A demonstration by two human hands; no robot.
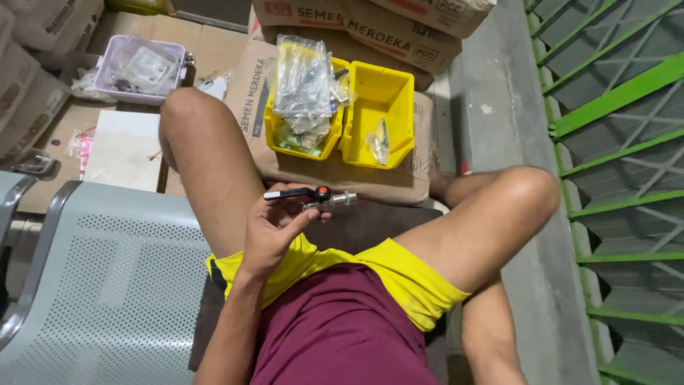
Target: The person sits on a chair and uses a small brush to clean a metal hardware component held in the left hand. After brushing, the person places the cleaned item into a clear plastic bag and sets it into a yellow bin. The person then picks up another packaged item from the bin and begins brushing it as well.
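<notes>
- Concrete floor, flattened cardboard sacks [335, 175] underfoot, green metal grille [613, 142] at the right, perforated grey metal bench seat [107, 278] at the left.
- Left hand [274, 228] raised between the knees, fingers curled around a small ball valve [313, 197].
- Valve lying level at the fingertips: black lever handle, red cap, silvery threaded body pointing right.
- Right hand out of view.
- Just beyond, two yellow bins [377, 114] side by side, plastic bags [303, 85] inside.

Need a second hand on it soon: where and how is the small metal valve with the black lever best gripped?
Likely by the bare threaded metal end of the valve, coming from the right. It juts out sideways past the left hand, which holds the body from below, while the black lever lies along the top.
</notes>
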